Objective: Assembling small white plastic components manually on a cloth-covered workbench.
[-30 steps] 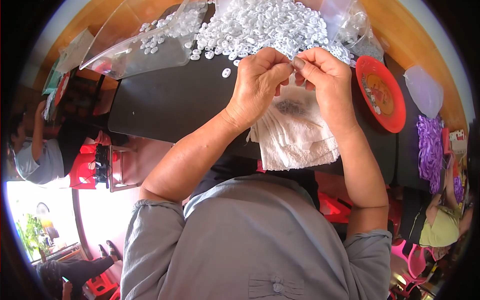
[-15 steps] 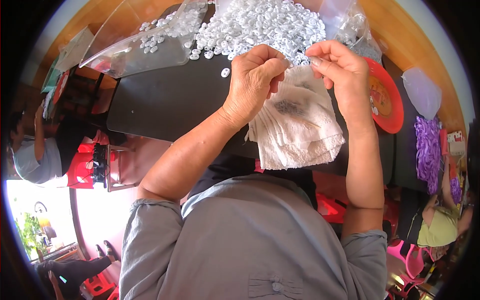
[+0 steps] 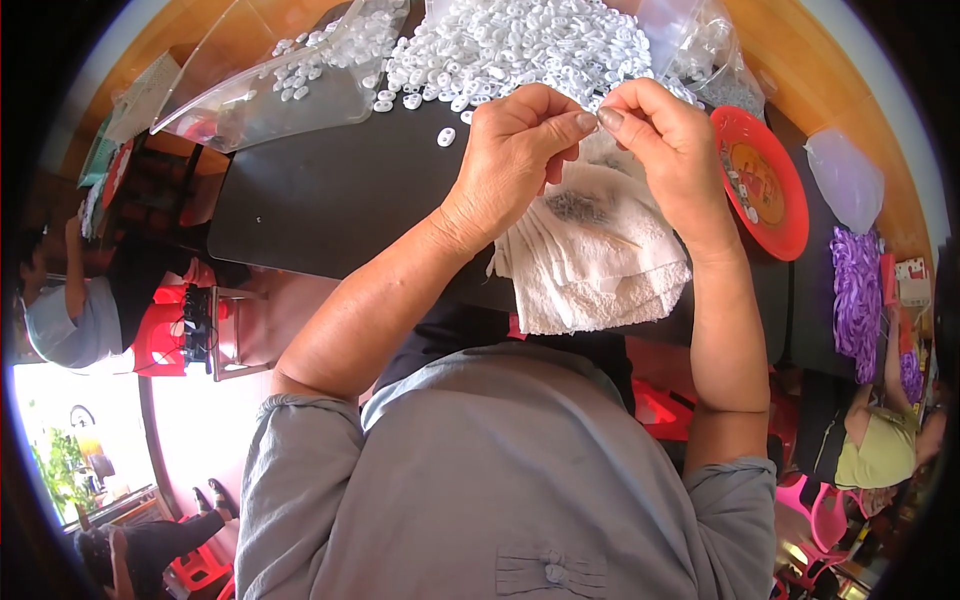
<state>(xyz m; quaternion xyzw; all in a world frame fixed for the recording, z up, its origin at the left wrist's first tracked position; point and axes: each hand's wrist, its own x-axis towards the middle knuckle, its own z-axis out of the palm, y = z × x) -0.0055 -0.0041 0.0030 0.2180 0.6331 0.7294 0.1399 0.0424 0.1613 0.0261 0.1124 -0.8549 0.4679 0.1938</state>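
Observation:
My left hand point(image 3: 522, 138) and my right hand point(image 3: 668, 148) meet fingertip to fingertip over the near edge of a heap of small white oval plastic pieces point(image 3: 520, 50). Both hands are closed in a pinch, thumb against forefinger. Whatever sits between the fingertips is too small to make out. Below the hands lies a folded cream towel point(image 3: 590, 275) with a patch of small dark bits point(image 3: 575, 207) and a thin stick on it. One loose white oval piece point(image 3: 446, 137) rests on the dark table left of my left hand.
At the left stands a clear plastic bin point(image 3: 290, 115) with more white pieces. A red plate point(image 3: 765, 185) lies right of my right hand, near a clear bag point(image 3: 705, 60). Purple ribbon-like strips point(image 3: 855, 305) hang farther right. Other people sit at both sides.
My right hand has moved left, bringing its fingertips against those of my left hand. Its fingers have drawn together into a tighter pinch.

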